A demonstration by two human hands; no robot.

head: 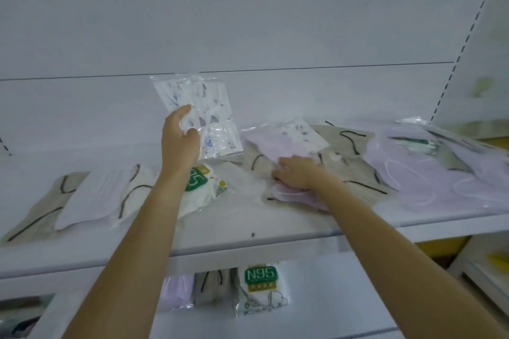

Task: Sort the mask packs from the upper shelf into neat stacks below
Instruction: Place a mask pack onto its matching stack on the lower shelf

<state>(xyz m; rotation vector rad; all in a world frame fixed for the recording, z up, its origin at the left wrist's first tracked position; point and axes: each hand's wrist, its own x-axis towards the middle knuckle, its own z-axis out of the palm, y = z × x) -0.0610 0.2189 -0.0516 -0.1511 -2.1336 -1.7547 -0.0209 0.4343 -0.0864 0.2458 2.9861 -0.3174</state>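
Shelving dominates: the upper shelf [248, 231] carries loose mask packs [429, 173] spread to either side of both hands, and three short stacks [248, 292] stand on the level below the wrists. The printed pack [212, 118] is held upright, its lower-left edge pinched between the thumb and fingers of the left hand [180, 140]. It is clear crinkly film over white masks with blue motifs, probably featherlight, floppy and slick, so an edge pinch suits it. The right hand [297, 177] lies on a lilac pack [292, 197]; blur hides whether its fingers grip.

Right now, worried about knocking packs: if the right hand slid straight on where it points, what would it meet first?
Likely the beige pack just beyond the right hand, then the printed pack in the left hand; depth unclear.
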